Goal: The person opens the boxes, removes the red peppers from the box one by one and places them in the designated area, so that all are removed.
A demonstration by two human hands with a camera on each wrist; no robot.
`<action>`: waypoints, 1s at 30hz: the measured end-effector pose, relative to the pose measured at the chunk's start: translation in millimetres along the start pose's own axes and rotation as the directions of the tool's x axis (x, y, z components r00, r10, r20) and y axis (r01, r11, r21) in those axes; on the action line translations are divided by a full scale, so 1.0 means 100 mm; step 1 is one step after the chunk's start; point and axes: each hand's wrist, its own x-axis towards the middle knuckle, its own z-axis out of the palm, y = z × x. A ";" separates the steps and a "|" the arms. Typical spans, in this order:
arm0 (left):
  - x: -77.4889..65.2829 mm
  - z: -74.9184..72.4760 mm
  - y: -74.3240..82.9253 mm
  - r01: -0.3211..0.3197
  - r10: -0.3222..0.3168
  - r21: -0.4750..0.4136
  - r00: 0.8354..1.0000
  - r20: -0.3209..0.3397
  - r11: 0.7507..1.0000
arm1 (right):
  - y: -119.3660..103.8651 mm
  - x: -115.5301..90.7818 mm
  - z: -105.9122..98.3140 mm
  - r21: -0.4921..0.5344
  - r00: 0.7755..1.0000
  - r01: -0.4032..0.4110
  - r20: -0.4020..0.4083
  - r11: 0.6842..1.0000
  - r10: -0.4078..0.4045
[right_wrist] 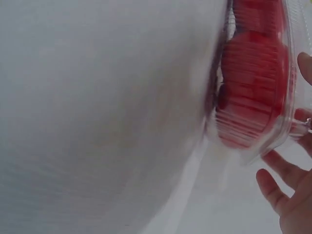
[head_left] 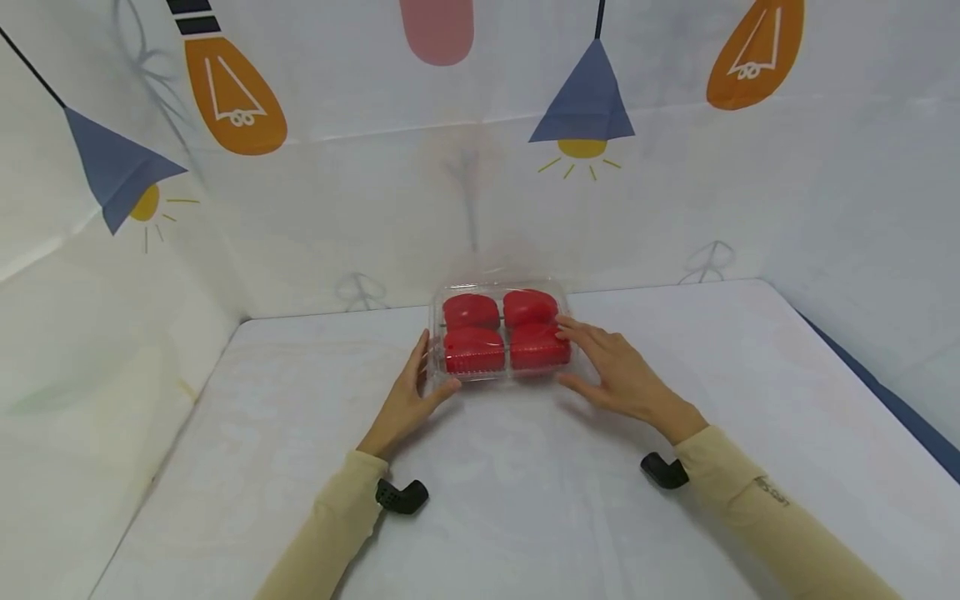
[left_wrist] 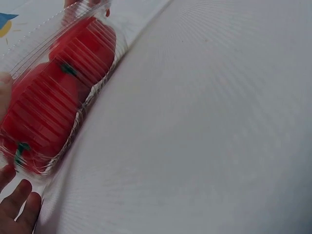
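A clear plastic clamshell box [head_left: 483, 377] stands at the far middle of the table, its ribbed lid down. Inside sit several red bell peppers [head_left: 475, 350], and green stems show through the plastic in the left wrist view. My left hand [head_left: 405, 408] lies along the box's left side, fingers extended against it and thumb at the front left corner. On the other side, my right hand [head_left: 626, 379] has its loosely spread fingertips at the right edge, while its thumb points toward the front corner. In the right wrist view the fingers [right_wrist: 273, 192] show around the box's end.
The box stands on a white-covered table [head_left: 510, 500], close to its back edge. Behind rises a white cloth backdrop [head_left: 360, 208] printed with lamps and bulbs. A black wrist device [head_left: 402, 497] sits at the left cuff, another device [head_left: 664, 471] at the right.
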 end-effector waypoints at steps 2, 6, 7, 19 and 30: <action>0.00 0.00 -0.01 -0.017 0.017 -0.002 1.000 -0.007 1.000 | -0.03 0.04 -0.01 -0.041 1.000 -0.015 -0.006 0.999 0.015; -0.01 0.00 0.00 -0.045 0.045 -0.008 0.999 -0.023 0.999 | -0.06 0.14 -0.02 -0.131 1.000 -0.023 0.001 0.991 0.023; -0.01 0.01 0.00 -0.051 0.051 -0.010 0.998 -0.027 0.999 | -0.07 0.16 -0.02 -0.149 1.000 -0.019 0.003 0.989 0.020; -0.13 -0.03 0.30 -0.042 0.042 -0.014 0.999 -0.015 0.999 | -0.08 0.26 -0.09 -0.164 0.999 0.037 0.029 0.986 -0.033; -0.03 0.04 0.02 -0.064 0.065 0.022 0.997 -0.042 0.998 | -0.19 0.32 -0.21 -0.265 0.981 0.123 0.176 0.956 -0.077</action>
